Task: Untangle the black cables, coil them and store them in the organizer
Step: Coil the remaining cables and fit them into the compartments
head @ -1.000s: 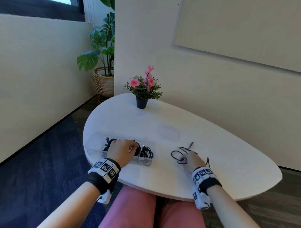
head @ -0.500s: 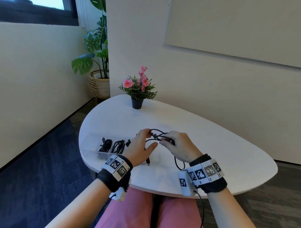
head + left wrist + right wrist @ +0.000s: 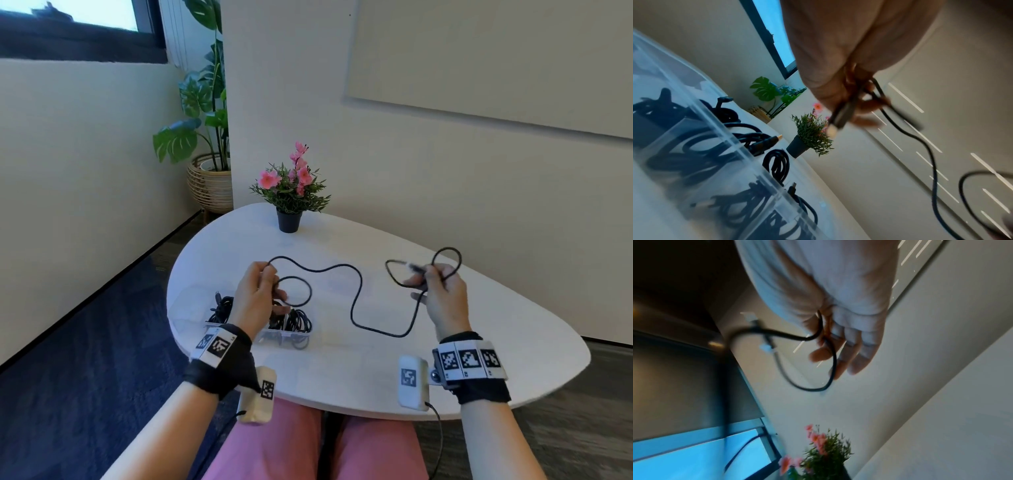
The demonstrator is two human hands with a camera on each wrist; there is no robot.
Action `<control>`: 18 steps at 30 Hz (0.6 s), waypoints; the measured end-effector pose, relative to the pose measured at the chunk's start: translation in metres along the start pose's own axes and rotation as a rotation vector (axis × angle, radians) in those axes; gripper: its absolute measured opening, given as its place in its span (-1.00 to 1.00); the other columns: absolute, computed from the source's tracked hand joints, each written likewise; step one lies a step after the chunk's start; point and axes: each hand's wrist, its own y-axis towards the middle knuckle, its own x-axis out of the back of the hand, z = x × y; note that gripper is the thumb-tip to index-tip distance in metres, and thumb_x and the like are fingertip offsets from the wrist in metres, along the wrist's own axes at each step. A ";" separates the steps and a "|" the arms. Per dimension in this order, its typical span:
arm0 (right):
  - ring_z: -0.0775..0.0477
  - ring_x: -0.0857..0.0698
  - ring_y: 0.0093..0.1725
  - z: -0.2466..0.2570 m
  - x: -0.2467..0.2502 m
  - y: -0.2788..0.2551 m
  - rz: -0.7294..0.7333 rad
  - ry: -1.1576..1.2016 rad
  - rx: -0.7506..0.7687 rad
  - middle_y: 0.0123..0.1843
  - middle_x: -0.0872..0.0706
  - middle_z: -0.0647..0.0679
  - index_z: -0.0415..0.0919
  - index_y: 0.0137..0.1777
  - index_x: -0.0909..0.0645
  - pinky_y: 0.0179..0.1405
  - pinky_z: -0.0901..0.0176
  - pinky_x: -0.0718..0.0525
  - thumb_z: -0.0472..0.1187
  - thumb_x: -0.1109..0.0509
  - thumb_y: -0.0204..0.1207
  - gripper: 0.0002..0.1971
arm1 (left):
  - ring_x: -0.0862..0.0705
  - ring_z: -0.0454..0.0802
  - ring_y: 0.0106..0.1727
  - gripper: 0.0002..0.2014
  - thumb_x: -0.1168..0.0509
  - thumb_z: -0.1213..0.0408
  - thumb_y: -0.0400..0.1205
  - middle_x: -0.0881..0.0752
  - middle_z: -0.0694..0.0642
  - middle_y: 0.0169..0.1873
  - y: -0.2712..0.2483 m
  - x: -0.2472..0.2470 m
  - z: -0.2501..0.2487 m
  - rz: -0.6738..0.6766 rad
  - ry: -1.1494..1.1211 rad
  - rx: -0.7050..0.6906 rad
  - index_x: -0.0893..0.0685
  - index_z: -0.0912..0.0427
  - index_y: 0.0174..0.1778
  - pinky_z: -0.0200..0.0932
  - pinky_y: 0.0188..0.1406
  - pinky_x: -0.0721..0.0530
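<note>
You held both hands raised above the white table [image 3: 342, 373], well apart. Your left hand [image 3: 255, 301], over the clear organizer [image 3: 191, 301] of coiled cables, pinched one end of the black cable [image 3: 356, 294], a small loop beside it. Your right hand [image 3: 442, 301], right of the organizer, gripped the other end's loops; the slack hung between them.

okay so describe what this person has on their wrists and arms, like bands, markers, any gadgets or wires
Both forearms are bare, with no sleeves. Each wrist has a black fabric wrap topped by a white strip of square black-and-white coded markers: left wristband, right wristband. A rounded off-white camera box hangs at each wrist's inner side, each bearing one coded marker: left box, right box. A thin black wire trails from the right box.
</note>
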 end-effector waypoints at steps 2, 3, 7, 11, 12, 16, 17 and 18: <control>-0.16 -0.72 -0.16 -0.007 0.011 0.010 -0.059 -0.030 -0.068 -0.28 -0.74 -0.08 -0.12 -0.06 -0.45 -0.07 -0.10 -0.63 -0.22 -0.15 0.69 -0.90 | -0.48 -0.18 -0.48 -0.81 -0.04 0.25 0.76 -0.47 0.08 -0.27 0.004 0.005 -0.001 -0.061 -0.013 -0.007 -0.51 0.10 -0.12 -0.29 -0.58 -0.46; -0.24 -0.71 -0.03 -0.010 0.017 0.015 -0.051 -0.103 -0.132 -0.11 -0.76 -0.18 -0.15 0.09 -0.42 0.03 -0.13 -0.62 -0.15 -0.18 0.67 -0.90 | -0.43 -0.16 -0.46 -0.80 -0.05 0.26 0.76 -0.47 0.08 -0.28 0.006 0.006 -0.001 -0.066 -0.009 -0.023 -0.53 0.11 -0.12 -0.31 -0.55 -0.44; -0.37 -0.19 0.59 0.003 0.022 0.011 0.063 -0.618 -0.252 0.63 -0.02 -0.45 -0.42 0.63 0.21 0.47 -0.10 -0.27 -0.02 -0.24 0.65 -0.17 | -0.43 -0.07 -0.39 -0.77 -0.08 0.18 0.75 -0.51 0.04 -0.30 0.004 -0.001 -0.003 0.035 0.162 -0.121 -0.61 0.10 -0.11 -0.17 -0.38 -0.49; -0.03 -0.28 0.55 0.028 -0.008 -0.016 0.282 -0.566 0.247 0.57 -0.32 -0.06 -0.18 0.61 -0.24 0.49 0.12 -0.21 -0.03 -0.19 0.67 -0.46 | -0.38 -0.11 -0.46 -0.76 -0.13 0.16 0.73 -0.48 -0.04 -0.40 -0.004 -0.025 -0.007 0.150 0.175 -0.138 -0.68 0.11 -0.09 -0.19 -0.44 -0.42; 0.09 -0.30 0.51 0.031 -0.019 -0.024 0.450 -0.547 0.266 0.52 -0.35 0.08 -0.09 0.59 -0.30 0.47 0.16 -0.22 0.01 -0.16 0.68 -0.50 | -0.37 -0.12 -0.48 -0.76 -0.14 0.15 0.72 -0.46 -0.06 -0.44 -0.006 -0.031 -0.009 0.178 0.168 -0.141 -0.70 0.10 -0.10 -0.21 -0.47 -0.39; 0.14 -0.65 0.16 0.022 -0.063 -0.047 0.775 -0.432 0.212 0.18 -0.74 0.05 -0.07 0.30 -0.59 0.24 0.16 -0.54 0.04 -0.17 0.67 -0.67 | -0.45 -0.22 -0.51 -0.82 -0.25 0.15 0.68 -0.54 -0.19 -0.51 -0.008 -0.039 -0.021 0.238 0.198 -0.149 -0.71 0.13 -0.03 -0.40 -0.52 -0.42; 0.11 -0.71 -0.05 0.020 -0.067 -0.048 0.748 -0.374 0.198 -0.07 -0.79 0.03 -0.15 0.12 -0.64 0.07 0.12 -0.60 0.00 -0.21 0.66 -0.72 | -0.51 -0.26 -0.47 -0.84 -0.32 0.15 0.63 -0.59 -0.19 -0.44 -0.008 -0.035 -0.023 0.260 0.210 -0.143 -0.70 0.15 0.02 -0.42 -0.47 -0.49; 0.11 -0.72 -0.22 0.018 -0.069 -0.046 0.713 -0.314 0.180 -0.25 -0.75 0.02 -0.22 -0.03 -0.64 -0.06 0.11 -0.61 -0.06 -0.25 0.66 -0.75 | -0.58 -0.24 -0.38 -0.79 -0.39 0.15 0.57 -0.63 -0.12 -0.33 -0.007 -0.030 -0.023 0.296 0.232 -0.126 -0.69 0.13 0.06 -0.37 -0.35 -0.60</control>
